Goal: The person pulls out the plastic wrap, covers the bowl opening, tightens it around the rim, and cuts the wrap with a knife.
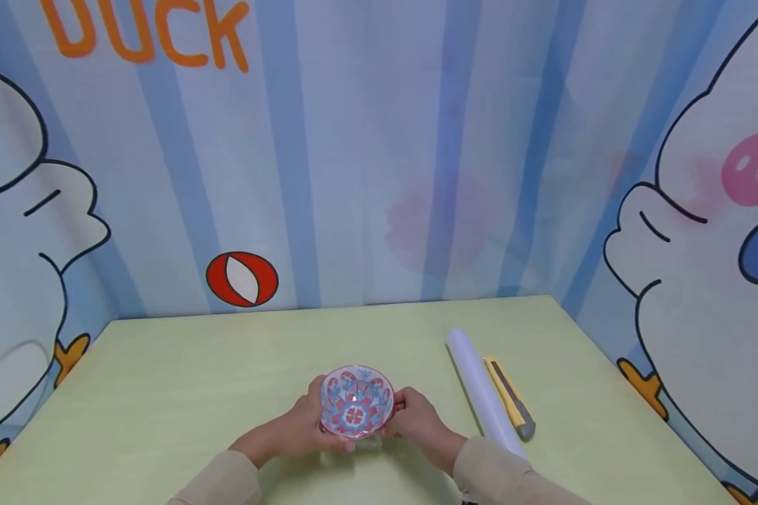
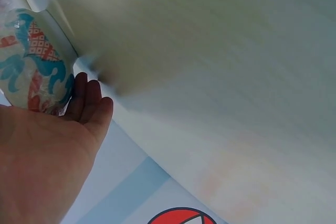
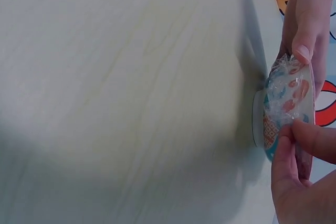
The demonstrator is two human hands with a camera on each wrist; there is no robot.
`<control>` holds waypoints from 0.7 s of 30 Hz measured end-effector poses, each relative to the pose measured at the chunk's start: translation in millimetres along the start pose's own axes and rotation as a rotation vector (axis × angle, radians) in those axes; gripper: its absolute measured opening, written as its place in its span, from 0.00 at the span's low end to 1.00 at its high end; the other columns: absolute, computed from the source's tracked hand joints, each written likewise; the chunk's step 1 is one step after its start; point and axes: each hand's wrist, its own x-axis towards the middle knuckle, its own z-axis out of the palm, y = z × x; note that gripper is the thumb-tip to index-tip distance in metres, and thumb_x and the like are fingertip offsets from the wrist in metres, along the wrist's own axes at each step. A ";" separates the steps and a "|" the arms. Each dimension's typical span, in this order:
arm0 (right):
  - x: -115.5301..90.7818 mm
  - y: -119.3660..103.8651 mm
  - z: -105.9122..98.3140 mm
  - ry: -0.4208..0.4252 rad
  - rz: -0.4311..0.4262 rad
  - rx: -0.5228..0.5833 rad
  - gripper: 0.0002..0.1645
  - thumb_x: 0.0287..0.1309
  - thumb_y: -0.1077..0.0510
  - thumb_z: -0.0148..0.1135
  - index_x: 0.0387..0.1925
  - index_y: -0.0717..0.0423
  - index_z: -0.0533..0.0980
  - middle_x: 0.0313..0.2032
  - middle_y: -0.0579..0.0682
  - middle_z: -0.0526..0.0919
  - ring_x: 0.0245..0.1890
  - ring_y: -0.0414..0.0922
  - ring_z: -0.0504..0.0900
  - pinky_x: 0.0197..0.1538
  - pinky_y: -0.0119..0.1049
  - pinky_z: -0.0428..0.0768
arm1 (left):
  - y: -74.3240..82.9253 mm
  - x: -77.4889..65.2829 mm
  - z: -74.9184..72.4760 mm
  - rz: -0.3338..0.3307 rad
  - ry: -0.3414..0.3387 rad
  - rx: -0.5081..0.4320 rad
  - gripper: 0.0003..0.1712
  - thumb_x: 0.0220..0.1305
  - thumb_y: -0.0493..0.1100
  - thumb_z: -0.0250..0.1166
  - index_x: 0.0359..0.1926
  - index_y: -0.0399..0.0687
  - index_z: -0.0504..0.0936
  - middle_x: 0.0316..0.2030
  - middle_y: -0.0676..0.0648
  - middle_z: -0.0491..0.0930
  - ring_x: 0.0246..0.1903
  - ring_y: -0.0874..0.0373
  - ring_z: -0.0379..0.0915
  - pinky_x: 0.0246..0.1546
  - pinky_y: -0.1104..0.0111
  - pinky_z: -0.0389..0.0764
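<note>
A small bowl [image 1: 356,403] with a red and blue flower pattern stands out over the table, its inside facing up in the head view. Clear plastic wrap [image 3: 286,90] covers it and bunches along its outer side. My left hand [image 1: 303,424] grips the bowl's left side, thumb at the front. In the left wrist view, the fingers of that left hand [image 2: 47,150] curve past the patterned outer wall. At the opposite side, my right hand [image 1: 417,421] pinches the wrap between thumb and forefinger against the bowl, just below the rim.
To the right of my right hand lies a long pale roll [image 1: 483,393] on the light green table [image 1: 196,393]. Beside it is a yellow and grey utility knife [image 1: 510,398]. A striped cloth backdrop [image 1: 366,154] with cartoon figures rises behind the table and at both sides.
</note>
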 end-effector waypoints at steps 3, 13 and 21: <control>-1.5 -1.3 1.2 0.014 -0.005 -0.002 0.24 0.33 0.76 0.57 0.40 0.70 0.69 0.31 0.55 0.75 0.28 0.41 0.73 0.30 0.31 0.76 | 1.1 -0.4 -0.6 0.002 0.005 -0.005 0.69 0.39 0.59 0.75 0.68 0.39 0.38 0.61 0.38 0.57 0.61 0.46 0.55 0.61 0.45 0.61; -1.6 2.6 12.0 0.021 -0.038 -0.105 0.34 0.26 0.73 0.63 0.44 0.68 0.64 0.39 0.58 0.70 0.37 0.47 0.70 0.47 0.41 0.74 | -0.4 0.6 -1.1 -0.021 0.001 -0.019 0.69 0.38 0.60 0.75 0.68 0.40 0.37 0.62 0.37 0.56 0.62 0.45 0.53 0.62 0.44 0.58; -5.9 10.3 26.9 -0.017 -0.059 -0.226 0.59 0.25 0.69 0.74 0.57 0.71 0.45 0.51 0.68 0.57 0.45 0.57 0.72 0.55 0.49 0.71 | 1.5 -0.8 0.7 -0.030 0.001 -0.039 0.69 0.39 0.60 0.74 0.68 0.40 0.37 0.63 0.36 0.54 0.63 0.45 0.52 0.62 0.43 0.56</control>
